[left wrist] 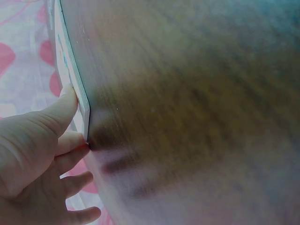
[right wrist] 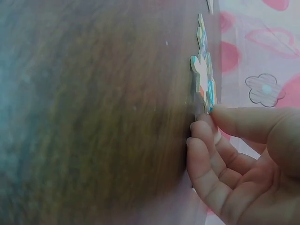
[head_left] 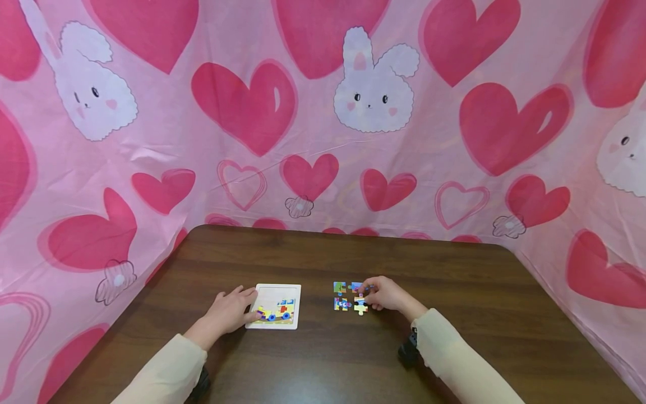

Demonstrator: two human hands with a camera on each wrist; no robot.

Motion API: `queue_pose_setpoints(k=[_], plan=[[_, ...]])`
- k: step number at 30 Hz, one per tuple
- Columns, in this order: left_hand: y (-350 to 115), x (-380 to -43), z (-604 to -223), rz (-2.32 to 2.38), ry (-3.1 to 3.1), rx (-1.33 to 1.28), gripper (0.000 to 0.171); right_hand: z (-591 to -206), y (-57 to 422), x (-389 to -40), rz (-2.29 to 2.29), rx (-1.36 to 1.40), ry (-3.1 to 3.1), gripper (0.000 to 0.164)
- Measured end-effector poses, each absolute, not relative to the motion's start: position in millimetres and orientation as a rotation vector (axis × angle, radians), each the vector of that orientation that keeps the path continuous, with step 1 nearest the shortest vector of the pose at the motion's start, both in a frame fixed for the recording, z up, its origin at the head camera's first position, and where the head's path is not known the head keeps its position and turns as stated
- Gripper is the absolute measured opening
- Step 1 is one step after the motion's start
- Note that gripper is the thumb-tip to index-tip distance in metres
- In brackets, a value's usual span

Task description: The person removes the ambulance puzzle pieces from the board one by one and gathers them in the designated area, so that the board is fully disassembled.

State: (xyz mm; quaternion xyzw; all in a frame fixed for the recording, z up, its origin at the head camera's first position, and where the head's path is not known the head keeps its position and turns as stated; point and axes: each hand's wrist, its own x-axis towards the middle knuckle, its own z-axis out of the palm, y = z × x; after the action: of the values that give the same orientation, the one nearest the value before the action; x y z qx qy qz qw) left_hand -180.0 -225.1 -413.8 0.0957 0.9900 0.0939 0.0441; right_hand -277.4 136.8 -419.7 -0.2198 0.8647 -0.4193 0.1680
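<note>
A white-framed jigsaw tray [head_left: 299, 306] lies on the table, its lower part filled with a yellow vehicle picture and its upper part bare. My left hand [head_left: 229, 311] rests at its left side, thumb laid over the frame and the other fingers spread along the edge. In the left wrist view the thumb [left wrist: 68, 101] presses on the tray's face. To the right, my right hand [head_left: 384, 294] pinches a jigsaw piece [right wrist: 209, 101] between thumb and fingertips. Loose pieces lie beside it: a green one [head_left: 339, 287], a blue one [head_left: 340, 304] and a yellow one [head_left: 360, 308].
The brown wooden table [head_left: 323, 359] carries the tray and pieces, with a strip of bare wood between them. A pink cloth with hearts and rabbits [head_left: 313, 112] hangs behind the table and along both sides.
</note>
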Motion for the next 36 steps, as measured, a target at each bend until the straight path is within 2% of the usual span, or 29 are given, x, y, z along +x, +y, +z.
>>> queue_pose_setpoints(k=[17,24,36], plan=[[-225.2,-179.4,-414.0,0.283,3.029,0.293,0.06,-418.2,136.8,-278.7,-1.17,-0.558,2.466,0.012],[-225.5,-179.4,-413.6,0.295,3.028,0.294,0.06,-411.7,136.3,-281.0,-1.215,-0.739,2.455,0.007],[-225.1,-178.5,-413.1,0.285,3.03,0.294,0.06,-391.9,80.1,-277.4,-1.226,-0.765,2.442,0.019]])
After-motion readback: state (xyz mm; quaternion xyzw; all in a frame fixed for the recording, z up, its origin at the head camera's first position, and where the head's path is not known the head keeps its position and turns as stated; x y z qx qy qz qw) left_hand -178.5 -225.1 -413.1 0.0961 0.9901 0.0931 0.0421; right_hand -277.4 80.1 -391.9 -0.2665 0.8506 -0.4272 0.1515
